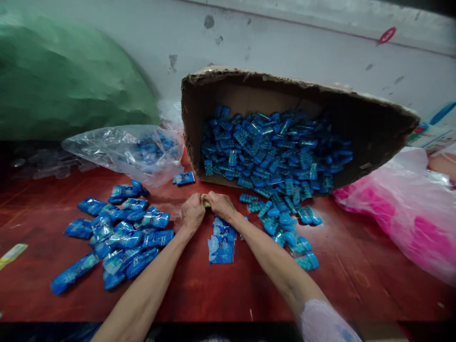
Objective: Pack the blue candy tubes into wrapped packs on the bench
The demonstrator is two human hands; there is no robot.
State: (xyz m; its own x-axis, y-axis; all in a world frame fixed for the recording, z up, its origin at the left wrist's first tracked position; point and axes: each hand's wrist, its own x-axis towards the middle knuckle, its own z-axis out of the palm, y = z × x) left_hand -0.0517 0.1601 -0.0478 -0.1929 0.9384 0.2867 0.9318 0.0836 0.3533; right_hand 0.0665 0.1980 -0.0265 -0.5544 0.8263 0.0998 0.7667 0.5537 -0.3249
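Standing at the near edge of my red table (285, 304), I have a large green sheet (64, 80) beyond the far left corner, its left side cut off by the view. In front of it, toward the far edge, lies a clear plastic bag (103, 147) with blue packets inside, blurred by the film. Nearer me on the left half, plump blue packets (123, 239) lie heaped, their long axes pointing every way; the nearest one slants toward the near left corner.

At mid-table my left hand (192, 210) meets my right hand (220, 205), fingers curled in together. The tan bit between them is too blurred to tell whether it is a fingertip or something gripped, so I cannot say if they are clamped on anything.

Just below my right hand, flat blue sachets (221, 251) lie overlapping in a row whose length runs straight toward the near edge; its far end is partly hidden by that hand.

Behind, toward the far edge, a cardboard box (270, 76) lies with its mouth toward me, full of small see-through packs (270, 147) of turquoise pellets; they spill onto the table, and the box's right inside is dark. Toward the right edge, a pink and clear plastic bag (402, 204) slumps, its contents unclear and its right side cut off.
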